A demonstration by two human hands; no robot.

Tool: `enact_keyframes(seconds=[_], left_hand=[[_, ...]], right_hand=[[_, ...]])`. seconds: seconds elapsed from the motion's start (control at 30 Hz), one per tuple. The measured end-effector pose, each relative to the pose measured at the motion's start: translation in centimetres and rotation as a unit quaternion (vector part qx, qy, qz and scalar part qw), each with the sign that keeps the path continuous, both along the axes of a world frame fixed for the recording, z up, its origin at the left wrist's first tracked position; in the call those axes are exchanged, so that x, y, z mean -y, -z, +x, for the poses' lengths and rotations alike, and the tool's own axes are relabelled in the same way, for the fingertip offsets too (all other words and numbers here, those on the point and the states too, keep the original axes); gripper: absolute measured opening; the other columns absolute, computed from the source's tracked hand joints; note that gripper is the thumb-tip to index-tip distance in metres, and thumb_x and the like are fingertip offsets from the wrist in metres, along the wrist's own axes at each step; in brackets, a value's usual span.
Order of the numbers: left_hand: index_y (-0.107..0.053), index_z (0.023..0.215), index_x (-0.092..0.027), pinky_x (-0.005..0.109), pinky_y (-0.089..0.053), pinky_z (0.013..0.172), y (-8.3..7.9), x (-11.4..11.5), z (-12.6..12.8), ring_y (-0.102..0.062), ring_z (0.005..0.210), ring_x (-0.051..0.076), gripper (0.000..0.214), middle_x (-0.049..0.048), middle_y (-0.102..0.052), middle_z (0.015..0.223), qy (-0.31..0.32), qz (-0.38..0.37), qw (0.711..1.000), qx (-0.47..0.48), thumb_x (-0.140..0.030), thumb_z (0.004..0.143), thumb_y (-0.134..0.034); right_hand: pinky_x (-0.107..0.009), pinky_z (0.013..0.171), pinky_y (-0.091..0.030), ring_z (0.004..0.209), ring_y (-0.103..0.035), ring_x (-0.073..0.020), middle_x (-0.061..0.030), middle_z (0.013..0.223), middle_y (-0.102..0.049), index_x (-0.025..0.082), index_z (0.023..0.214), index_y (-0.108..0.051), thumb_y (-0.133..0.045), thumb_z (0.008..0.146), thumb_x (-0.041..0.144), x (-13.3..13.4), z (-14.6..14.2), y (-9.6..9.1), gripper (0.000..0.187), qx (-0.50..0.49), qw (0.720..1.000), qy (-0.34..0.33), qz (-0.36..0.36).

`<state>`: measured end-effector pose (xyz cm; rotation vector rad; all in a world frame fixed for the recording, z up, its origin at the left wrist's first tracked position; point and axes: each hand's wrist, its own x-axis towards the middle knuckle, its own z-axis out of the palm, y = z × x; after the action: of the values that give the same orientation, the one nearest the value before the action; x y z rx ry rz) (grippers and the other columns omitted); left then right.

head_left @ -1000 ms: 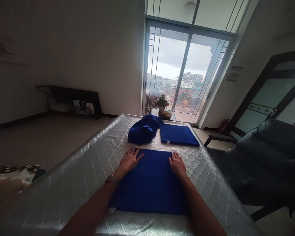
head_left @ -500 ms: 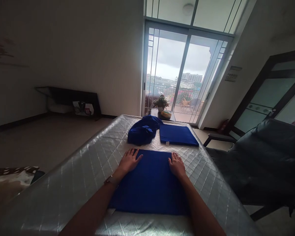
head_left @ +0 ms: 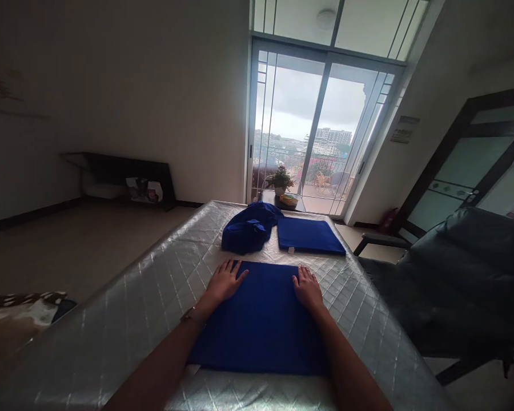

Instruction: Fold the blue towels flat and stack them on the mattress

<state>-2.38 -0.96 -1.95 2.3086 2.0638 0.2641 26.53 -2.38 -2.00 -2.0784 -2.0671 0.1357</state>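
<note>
A folded blue cloth (head_left: pixel 261 319) lies flat on the shiny quilted mattress (head_left: pixel 124 319) in front of me. My left hand (head_left: pixel 224 281) rests palm down on the cloth's far left corner, fingers stretched flat. My right hand (head_left: pixel 307 287) lies flat on its far right corner, fingers spread. Neither hand holds anything. Farther back sits a crumpled heap of blue cloth (head_left: pixel 248 228), and beside it on the right a neatly folded blue cloth (head_left: pixel 308 235).
A dark padded chair (head_left: pixel 462 274) stands close to the mattress on the right. Beyond the far edge is a small table with a potted plant (head_left: pixel 280 179) before glass sliding doors (head_left: pixel 317 125). Open floor (head_left: pixel 81 240) lies to the left.
Both hands stay flat on the cloth's far corners; only the view has shifted very slightly.
</note>
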Motion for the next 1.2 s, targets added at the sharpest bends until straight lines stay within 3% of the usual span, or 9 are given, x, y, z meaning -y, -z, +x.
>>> enact_keyframes(seconds=[1.2], left_hand=[[-0.028, 0.152, -0.016, 0.046, -0.021, 0.118, 0.48, -0.47, -0.03, -0.021, 0.147, 0.029, 0.075, 0.0142, -0.027, 0.158, 0.001, -0.014, 1.000, -0.027, -0.063, 0.094, -0.017]], right_hand=[[-0.035, 0.118, -0.010, 0.146, -0.019, -0.0188, -0.0086, 0.157, -0.030, 0.009, 0.150, -0.032, -0.025, 0.098, 0.038, 0.11, -0.12, 0.18, 0.060, -0.016, 1.000, -0.001, 0.019]])
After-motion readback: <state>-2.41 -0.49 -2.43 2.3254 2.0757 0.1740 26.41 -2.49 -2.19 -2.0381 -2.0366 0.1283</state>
